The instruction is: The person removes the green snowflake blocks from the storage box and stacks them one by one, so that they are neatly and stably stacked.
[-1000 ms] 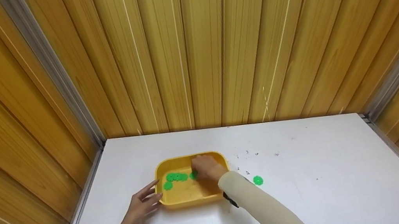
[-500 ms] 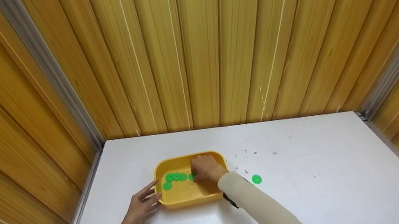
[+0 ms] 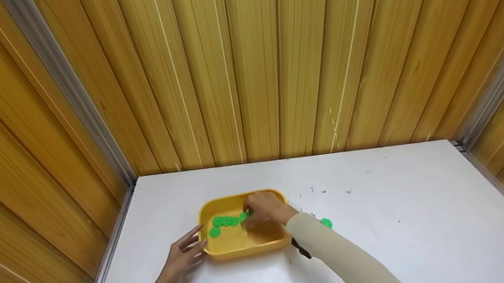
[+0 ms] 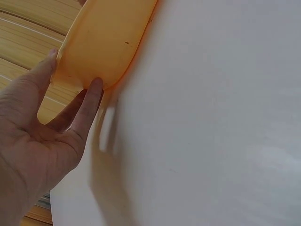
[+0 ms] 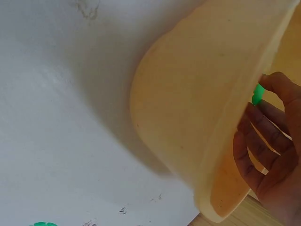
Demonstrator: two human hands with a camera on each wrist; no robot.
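A yellow plastic tray (image 3: 243,250) sits on the white table with several green notched plastic discs inside. A row of overlapping discs (image 3: 225,221) lies in its left half, and a single disc (image 3: 214,232) lies just below that row. My right hand (image 3: 263,208) reaches over the tray's right part and pinches a green disc (image 5: 257,94) between thumb and fingertip, close to the row's right end. At the tray's left end, my left hand (image 3: 184,255) touches the rim and outer wall with its extended fingers (image 4: 87,110).
Another green disc (image 3: 326,223) lies on the table right of the tray, partly covered by the right sleeve (image 3: 338,248). Dark scuff marks (image 3: 323,191) dot the white table (image 3: 421,236). Wood-patterned panels (image 3: 250,62) stand behind and at both sides.
The right hand has turned and risen slightly, with the pinched disc showing more between its fingertips. Its sleeve now partly covers the disc on the table. The left hand stays at the tray.
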